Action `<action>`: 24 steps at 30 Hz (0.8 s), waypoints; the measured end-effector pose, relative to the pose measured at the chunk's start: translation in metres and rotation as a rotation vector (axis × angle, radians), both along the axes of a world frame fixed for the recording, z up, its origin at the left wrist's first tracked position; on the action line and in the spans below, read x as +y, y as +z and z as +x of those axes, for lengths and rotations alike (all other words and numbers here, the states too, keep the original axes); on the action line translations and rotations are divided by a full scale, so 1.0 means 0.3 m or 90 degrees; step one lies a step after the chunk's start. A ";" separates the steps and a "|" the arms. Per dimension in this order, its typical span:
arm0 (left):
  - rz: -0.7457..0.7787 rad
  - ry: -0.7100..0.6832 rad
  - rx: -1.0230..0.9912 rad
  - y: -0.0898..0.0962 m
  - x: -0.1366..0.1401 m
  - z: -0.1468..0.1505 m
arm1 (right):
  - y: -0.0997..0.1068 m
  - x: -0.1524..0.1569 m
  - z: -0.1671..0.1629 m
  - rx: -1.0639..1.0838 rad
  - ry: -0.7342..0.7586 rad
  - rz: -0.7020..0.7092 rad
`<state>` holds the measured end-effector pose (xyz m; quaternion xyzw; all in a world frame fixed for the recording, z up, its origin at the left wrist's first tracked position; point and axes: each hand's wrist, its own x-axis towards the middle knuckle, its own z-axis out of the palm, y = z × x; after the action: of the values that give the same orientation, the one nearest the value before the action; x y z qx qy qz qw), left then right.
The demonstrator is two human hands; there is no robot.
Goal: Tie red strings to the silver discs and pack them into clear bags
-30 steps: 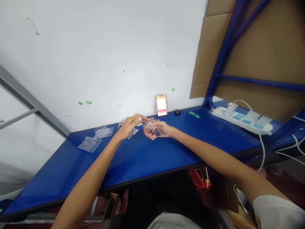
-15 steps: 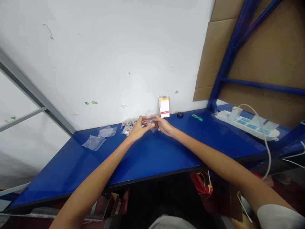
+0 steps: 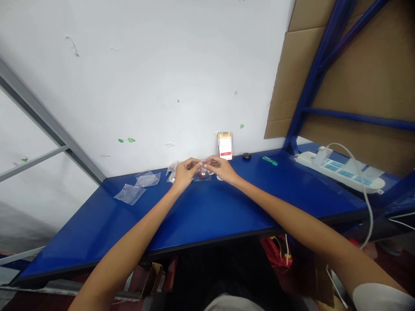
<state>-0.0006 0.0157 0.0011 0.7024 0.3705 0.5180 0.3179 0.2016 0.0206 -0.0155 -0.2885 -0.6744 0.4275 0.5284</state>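
Observation:
A small clear plastic bag with a round silver and red item inside hangs between my hands above the blue table. My left hand pinches the bag's upper edge from the left. From the right, my right hand pinches the same edge, its fingertips close to the left ones. Behind and left of my left hand lie filled clear bags, partly hidden by it. A white round piece lies on the table under my right hand. Two flat clear bags rest farther left.
A phone with a lit screen leans against the white wall. Right of it are a black round object and a green item. A white power strip with a cable lies at the right, by a blue metal frame.
The bag has come down into plain sight below my fingers, its round item now visible. My fingertips have shifted to its upper edge. The view has moved slightly.

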 end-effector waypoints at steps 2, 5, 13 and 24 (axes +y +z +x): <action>0.009 -0.011 0.021 0.003 0.000 -0.008 | -0.001 -0.002 0.001 -0.003 -0.008 0.015; 0.004 -0.037 0.038 0.018 -0.002 -0.029 | -0.010 0.006 0.003 0.019 -0.042 0.012; 0.051 -0.057 0.014 0.049 -0.001 -0.074 | -0.002 0.012 0.012 0.037 -0.048 0.019; -0.001 -0.050 -0.010 0.015 0.014 -0.028 | 0.038 -0.021 0.052 0.010 0.076 -0.010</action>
<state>-0.0090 0.0199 0.0056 0.7120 0.3406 0.5102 0.3418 0.2171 0.0144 -0.0040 -0.2485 -0.6832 0.4654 0.5048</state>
